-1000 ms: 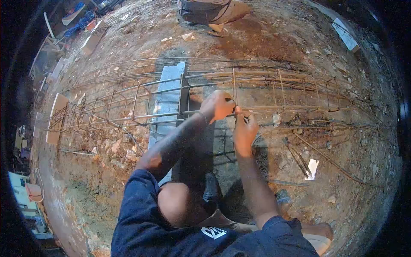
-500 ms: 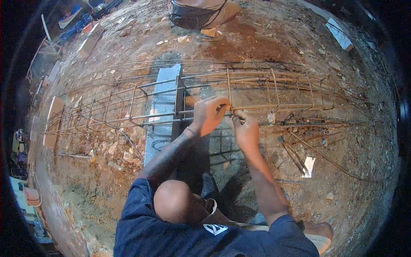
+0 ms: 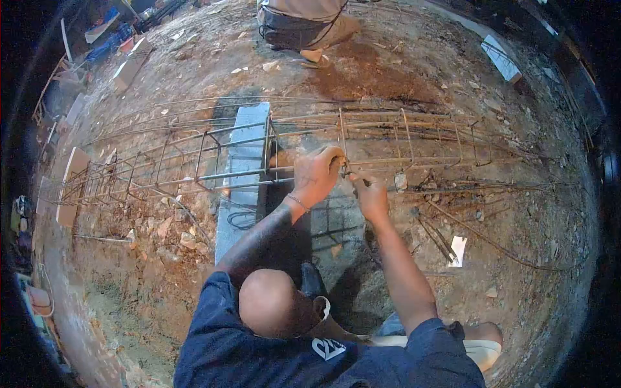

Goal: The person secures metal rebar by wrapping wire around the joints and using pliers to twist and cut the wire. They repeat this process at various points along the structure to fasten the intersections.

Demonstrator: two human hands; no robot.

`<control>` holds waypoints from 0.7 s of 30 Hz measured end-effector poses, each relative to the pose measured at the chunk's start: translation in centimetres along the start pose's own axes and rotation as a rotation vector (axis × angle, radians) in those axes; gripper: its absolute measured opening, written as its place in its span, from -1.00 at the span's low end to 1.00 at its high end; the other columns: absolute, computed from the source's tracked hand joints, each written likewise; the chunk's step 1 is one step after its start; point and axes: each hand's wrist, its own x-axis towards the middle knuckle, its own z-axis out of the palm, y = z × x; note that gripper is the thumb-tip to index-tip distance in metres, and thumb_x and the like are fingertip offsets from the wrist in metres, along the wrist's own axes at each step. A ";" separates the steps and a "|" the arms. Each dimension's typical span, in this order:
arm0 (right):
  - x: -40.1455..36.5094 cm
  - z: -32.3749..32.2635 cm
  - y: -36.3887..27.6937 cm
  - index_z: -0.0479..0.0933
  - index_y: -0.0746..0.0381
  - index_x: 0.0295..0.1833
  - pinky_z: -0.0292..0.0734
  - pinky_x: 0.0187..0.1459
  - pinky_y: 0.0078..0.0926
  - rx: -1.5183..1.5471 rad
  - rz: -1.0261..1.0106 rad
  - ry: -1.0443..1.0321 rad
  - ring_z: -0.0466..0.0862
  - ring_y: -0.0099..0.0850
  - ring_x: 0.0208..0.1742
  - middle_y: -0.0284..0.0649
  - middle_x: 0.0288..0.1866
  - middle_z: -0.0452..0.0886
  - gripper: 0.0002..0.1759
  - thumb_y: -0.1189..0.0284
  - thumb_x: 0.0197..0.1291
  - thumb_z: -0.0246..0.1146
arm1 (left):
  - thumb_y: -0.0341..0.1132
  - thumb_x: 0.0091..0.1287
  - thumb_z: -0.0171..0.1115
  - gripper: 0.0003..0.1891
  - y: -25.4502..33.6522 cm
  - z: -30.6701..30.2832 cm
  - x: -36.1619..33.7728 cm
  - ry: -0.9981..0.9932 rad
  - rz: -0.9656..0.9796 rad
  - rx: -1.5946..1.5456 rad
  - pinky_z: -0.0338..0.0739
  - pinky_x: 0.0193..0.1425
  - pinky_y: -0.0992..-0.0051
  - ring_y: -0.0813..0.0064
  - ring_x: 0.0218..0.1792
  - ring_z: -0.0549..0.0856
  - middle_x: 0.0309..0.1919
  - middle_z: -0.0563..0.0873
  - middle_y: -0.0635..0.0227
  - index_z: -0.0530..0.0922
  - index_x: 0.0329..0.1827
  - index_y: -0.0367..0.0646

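Observation:
A long cage of steel rebar (image 3: 239, 173) with square stirrups runs across the view. My left hand (image 3: 315, 173) is curled at a stirrup (image 3: 341, 132) where it meets the near lengthwise bar, its fingers closed on the rebar there. Just right of that joint, my right hand (image 3: 372, 197) is pinched shut, thumb against forefinger. Whatever lies between those fingertips is thin and too small to make out. A grey-blue block (image 3: 242, 174) lies crosswise beneath the cage, left of my left hand, with a dark loop of wire (image 3: 242, 220) on its near part.
Another person (image 3: 304, 22) crouches at the far side. Pale blocks (image 3: 72, 184) stand at left, and another block (image 3: 501, 58) lies at far right. Loose rods (image 3: 491, 239) and a white scrap (image 3: 457, 251) lie on the stony ground (image 3: 149, 278) at right.
My right hand has drawn slightly down and away from the joint, its fingertips now apart from my left hand's. The left hand stays at the stirrup. The whole view has shifted a little.

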 end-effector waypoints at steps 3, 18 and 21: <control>1.2 1.1 1.0 0.53 0.33 -0.35 0.34 -0.44 -0.45 -0.091 -0.148 0.145 0.43 -0.52 -0.52 -0.28 -0.55 0.50 -0.78 0.36 0.19 0.21 | -0.31 0.19 0.22 -0.90 -0.1 -0.1 0.0 -0.036 -0.022 -0.003 0.46 -0.32 0.23 0.10 -0.38 0.64 -0.45 0.65 0.18 0.58 -0.27 -0.08; 1.4 5.3 -1.3 0.53 0.31 -0.21 0.35 -0.15 -0.50 0.588 -0.029 0.312 0.47 -0.50 -0.21 -0.27 -0.25 0.57 -0.57 0.12 0.12 0.33 | -0.23 0.15 0.18 -0.78 -1.3 0.3 2.0 -0.295 -0.211 0.030 0.49 -0.19 0.17 0.01 -0.26 0.63 -0.39 0.65 0.04 0.63 -0.30 -0.20; 1.3 4.8 -0.5 0.56 0.32 -0.26 0.36 -0.19 -0.53 0.454 0.041 0.288 0.48 -0.52 -0.27 -0.30 -0.35 0.58 -0.58 0.12 0.13 0.32 | -0.21 0.12 0.19 -0.75 -2.0 1.0 3.0 -0.388 -0.294 0.050 0.50 -0.21 0.19 -0.01 -0.27 0.63 -0.41 0.65 -0.02 0.63 -0.37 -0.25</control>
